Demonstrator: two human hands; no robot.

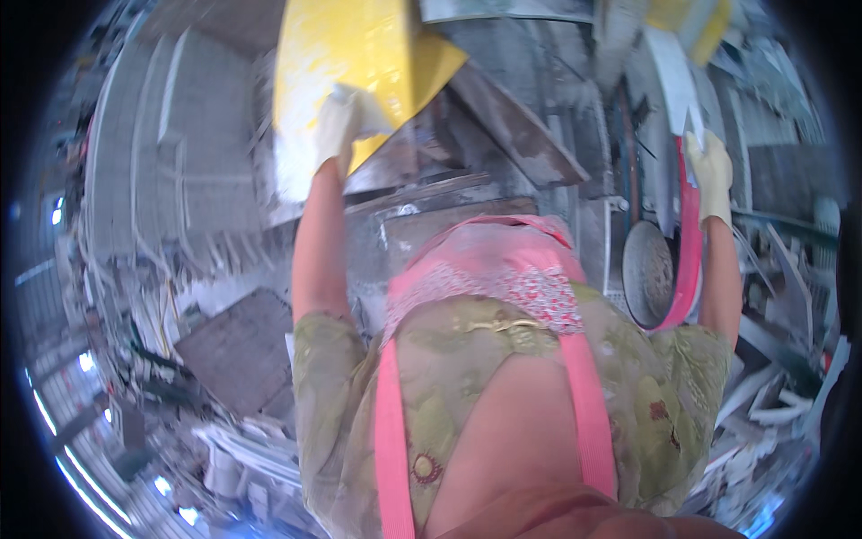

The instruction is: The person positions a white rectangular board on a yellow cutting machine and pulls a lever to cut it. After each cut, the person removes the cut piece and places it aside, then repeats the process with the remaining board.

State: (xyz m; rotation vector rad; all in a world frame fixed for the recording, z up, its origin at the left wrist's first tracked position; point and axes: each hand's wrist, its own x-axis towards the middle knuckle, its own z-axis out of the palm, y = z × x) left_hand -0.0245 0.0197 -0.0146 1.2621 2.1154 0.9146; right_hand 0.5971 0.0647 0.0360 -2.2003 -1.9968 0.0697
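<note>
My left hand [339, 126], in a pale glove, is at a large yellow sheet-like piece [350, 45] smeared with white. A greyish-white patch [370, 115] shows beside its fingers; blur hides whether this is a held thing. Off to the right, my right hand [714, 175], also gloved, closes around the lower end of a long white strip [672, 76] that points away from me. Just beside that hand runs the red side of a basin-like container [688, 260], with a round grey surface [648, 274] within it.
Brown and grey boards [516, 126] lean beyond the yellow piece. Pale ridged slabs [206, 135] stand stacked at the left, and a flat dark panel [238, 350] lies below them. Scattered strips and scraps [781, 395] fill the lower right. More yellow material [709, 31] shows at top right.
</note>
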